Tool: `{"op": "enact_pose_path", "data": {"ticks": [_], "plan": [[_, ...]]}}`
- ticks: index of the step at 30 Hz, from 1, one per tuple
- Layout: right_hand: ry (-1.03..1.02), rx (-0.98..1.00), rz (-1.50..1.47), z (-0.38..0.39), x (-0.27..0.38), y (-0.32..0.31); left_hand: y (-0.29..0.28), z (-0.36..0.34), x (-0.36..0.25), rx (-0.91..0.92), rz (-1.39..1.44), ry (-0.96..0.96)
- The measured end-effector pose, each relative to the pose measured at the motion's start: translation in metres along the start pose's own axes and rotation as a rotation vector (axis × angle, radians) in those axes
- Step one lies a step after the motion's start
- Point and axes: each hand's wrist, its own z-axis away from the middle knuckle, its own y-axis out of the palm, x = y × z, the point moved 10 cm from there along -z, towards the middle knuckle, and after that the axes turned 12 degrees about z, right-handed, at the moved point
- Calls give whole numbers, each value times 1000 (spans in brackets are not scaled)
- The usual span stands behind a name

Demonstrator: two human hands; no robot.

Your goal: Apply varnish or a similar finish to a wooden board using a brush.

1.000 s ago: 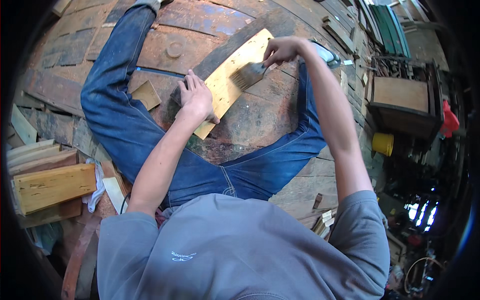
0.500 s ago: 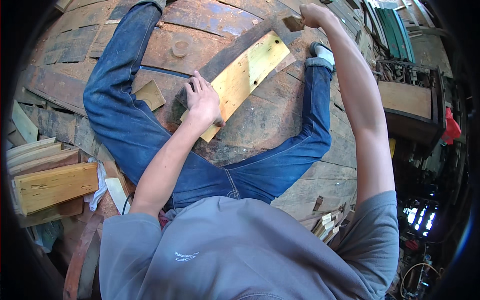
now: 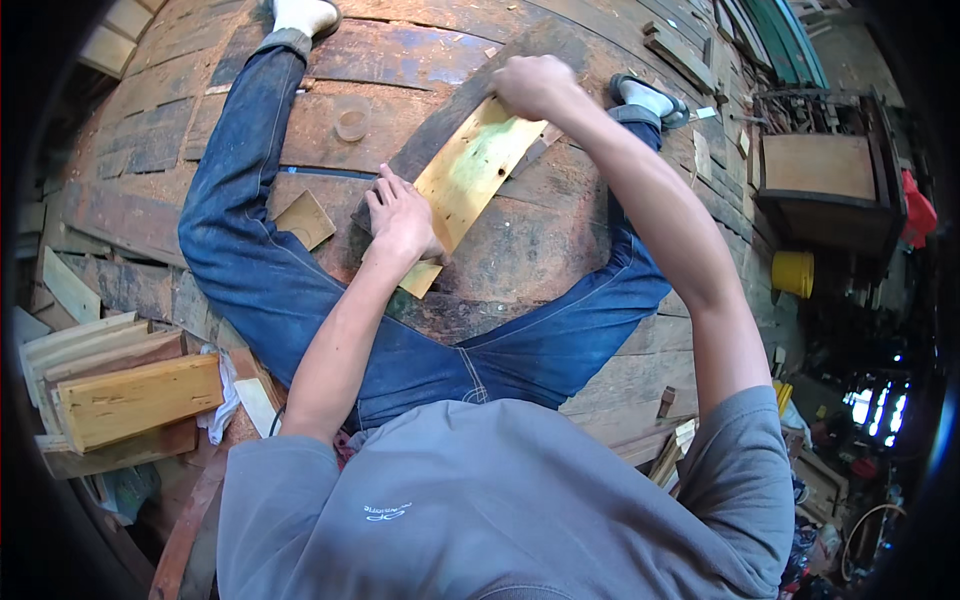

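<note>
A pale yellow wooden board (image 3: 466, 190) with dark knot holes lies slantwise between my legs, along a dark, wide plank (image 3: 425, 140). My left hand (image 3: 402, 215) grips the board near its close end, fingers reaching over the left edge and thumb on the right side. Over the far end of the board, my right hand (image 3: 537, 88) is closed with the knuckles up. It covers the small brown flat block that showed in it half a second ago.
A thin square wood piece (image 3: 305, 220) and a round clear cup (image 3: 350, 122) sit on the sawdust-strewn plank floor (image 3: 370, 60). Cut boards (image 3: 140, 400) are stacked at left. A dark wooden cabinet (image 3: 820, 170) and a yellow bucket (image 3: 792, 273) stand at right.
My right hand has come down and leftward from beyond the board onto its far end, and its brown block is now hidden. My left hand keeps its place on the board.
</note>
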Motion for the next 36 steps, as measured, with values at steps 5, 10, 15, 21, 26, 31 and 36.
{"op": "enact_pose_path", "data": {"ticks": [5, 10, 15, 21, 26, 31, 36], "plan": [[-254, -56, -44, 31, 56, -28, 1, 3, 1, 43, 56, -29], [-373, 171, -163, 20, 45, -16, -2, 7, -1, 58, 69, -23], [-203, 292, -254, -10, -25, 42, -2, 6, -3, 56, -1, 0], [211, -19, -108, -8, -145, 55, -2, 6, -5, 80, -9, -4], [266, -154, -131, -5, -152, 44, -5, 7, -6, 67, -4, -2], [87, -131, -82, -3, -110, 51, -4, 6, -6, 64, 0, 5], [-98, -126, -86, 37, -64, 43, -3, 5, -5, 65, 9, -8]]}}
